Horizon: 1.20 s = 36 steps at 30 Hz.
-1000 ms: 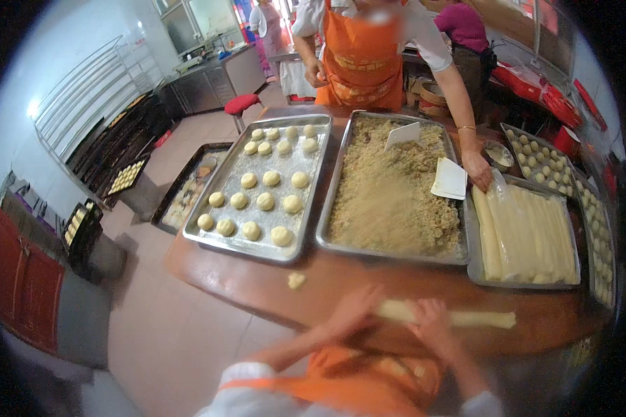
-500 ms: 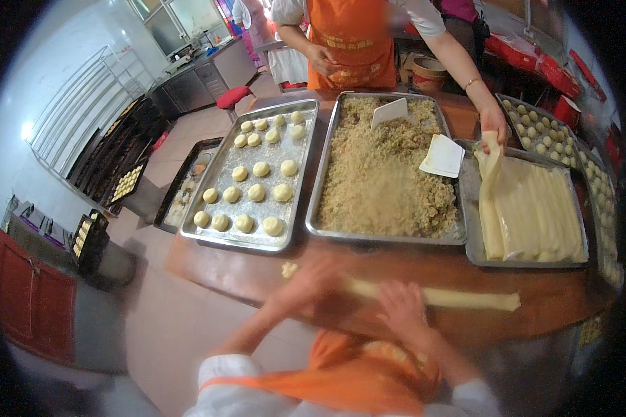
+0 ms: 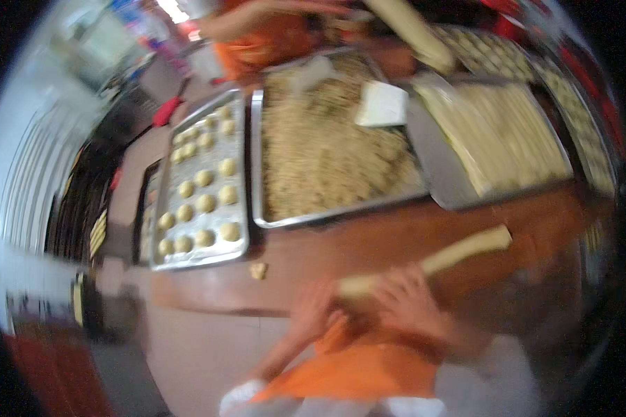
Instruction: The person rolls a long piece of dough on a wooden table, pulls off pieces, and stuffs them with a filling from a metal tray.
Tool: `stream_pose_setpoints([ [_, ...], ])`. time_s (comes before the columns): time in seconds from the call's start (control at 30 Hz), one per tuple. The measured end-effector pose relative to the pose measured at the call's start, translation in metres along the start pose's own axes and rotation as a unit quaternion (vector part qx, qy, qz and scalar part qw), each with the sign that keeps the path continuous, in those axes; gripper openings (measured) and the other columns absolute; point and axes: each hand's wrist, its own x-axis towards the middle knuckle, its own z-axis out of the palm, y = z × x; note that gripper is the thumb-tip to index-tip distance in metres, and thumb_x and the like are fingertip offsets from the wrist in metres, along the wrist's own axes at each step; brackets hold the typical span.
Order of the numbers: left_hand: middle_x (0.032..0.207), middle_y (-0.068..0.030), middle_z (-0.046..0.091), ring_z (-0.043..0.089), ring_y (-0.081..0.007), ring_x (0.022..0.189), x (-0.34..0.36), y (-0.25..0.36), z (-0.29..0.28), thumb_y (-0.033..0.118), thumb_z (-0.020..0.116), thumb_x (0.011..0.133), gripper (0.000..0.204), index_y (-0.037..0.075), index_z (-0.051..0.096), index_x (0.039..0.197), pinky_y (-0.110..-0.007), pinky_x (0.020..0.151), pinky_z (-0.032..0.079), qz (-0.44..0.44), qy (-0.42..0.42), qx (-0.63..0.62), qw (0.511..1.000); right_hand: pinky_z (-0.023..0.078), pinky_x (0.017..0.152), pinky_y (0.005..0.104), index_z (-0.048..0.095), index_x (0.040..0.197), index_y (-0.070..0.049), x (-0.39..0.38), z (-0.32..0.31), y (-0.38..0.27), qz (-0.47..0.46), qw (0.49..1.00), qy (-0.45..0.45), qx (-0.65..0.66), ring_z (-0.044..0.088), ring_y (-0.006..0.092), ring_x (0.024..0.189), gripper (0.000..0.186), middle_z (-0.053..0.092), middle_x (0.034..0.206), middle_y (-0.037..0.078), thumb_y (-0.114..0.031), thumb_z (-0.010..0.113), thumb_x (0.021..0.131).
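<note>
Touching dough (image 3: pixel 466 251): right hand (image 3: pixel 412 304), fingers slightly apart on top.
Left hand (image 3: pixel 316 306): blurred at the dough's left end; cannot tell whether its fingers are together.
Dough place: on the counter (image 3: pixel 313 256), lower centre to right.
Trays (image 3: pixel 257 153): balls (image 3: pixel 206 203) left, crumbs (image 3: pixel 334 156) centre, rolls (image 3: pixel 508 139) right.
Co-worker (image 3: pixel 261 45): top edge.

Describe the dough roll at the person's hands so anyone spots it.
Find the brown table, then its near side, in front of the trays. There a long pale dough roll passes under the right hand. Unlike the rolls packed in a tray, it lies singly on the table.
</note>
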Motion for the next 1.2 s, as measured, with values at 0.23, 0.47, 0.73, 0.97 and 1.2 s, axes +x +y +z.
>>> stream_pose_setpoints([
  [0.23,0.095,-0.0139,0.052,0.049,-0.0283,0.09,0.071,-0.032,-0.017,0.032,0.068,0.068,0.056,0.005,0.048,0.112,-0.038,0.073,0.041,-0.007,0.038,0.069,0.997,0.029,0.091,0.0461,0.047,0.117,-0.01,0.07,0.015,0.065,0.066,0.994,0.083,0.014,0.042,0.0264,0.111,0.052,0.048,0.118,0.011,-0.039,0.055,0.076],
  [0.47,0.1,-0.0146,0.052,0.05,-0.0292,0.093,0.064,-0.013,-0.039,0.028,0.067,0.069,0.048,0.006,0.051,0.109,-0.04,0.077,0.041,0.116,0.083,0.164,0.976,0.032,0.091,0.0438,0.054,0.105,-0.006,-0.05,-0.038,0.145,0.278,0.939,0.093,-0.18,0.044,0.0277,0.106,0.039,0.053,0.107,0.011,-0.03,0.058,0.074],
  [0.73,0.129,-0.018,0.036,0.036,-0.0338,0.117,0.12,0.12,0.039,0.024,0.058,0.076,0.053,0.002,0.041,0.121,-0.046,0.098,0.028,0.262,0.017,-0.033,0.964,0.03,0.092,0.0433,0.053,0.107,-0.009,-0.094,-0.046,0.131,0.22,0.96,0.07,-0.158,0.044,0.0292,0.102,0.04,0.05,0.108,0.011,-0.025,0.059,0.072],
  [0.97,0.109,-0.0156,0.048,0.048,-0.0286,0.099,0.187,0.14,0.062,0.029,0.049,0.08,0.051,0.004,0.039,0.122,-0.043,0.08,0.039,0.175,-0.073,0.044,0.981,0.043,0.06,0.0433,0.055,0.07,-0.006,-0.061,-0.036,0.223,0.314,0.935,0.16,-0.036,0.053,0.0326,0.065,0.021,0.056,0.071,0.013,-0.025,0.053,0.078],
  [1.2,0.097,-0.014,0.051,0.05,-0.0272,0.088,0.182,0.107,0.097,0.032,0.053,0.076,0.049,0.005,0.044,0.116,-0.041,0.07,0.042,0.233,0.053,0.057,0.969,0.04,0.053,0.0415,0.049,0.06,-0.007,-0.086,-0.05,0.255,0.159,0.964,0.139,-0.16,0.048,0.0325,0.056,0.018,0.046,0.057,0.012,-0.014,0.049,0.076],
])
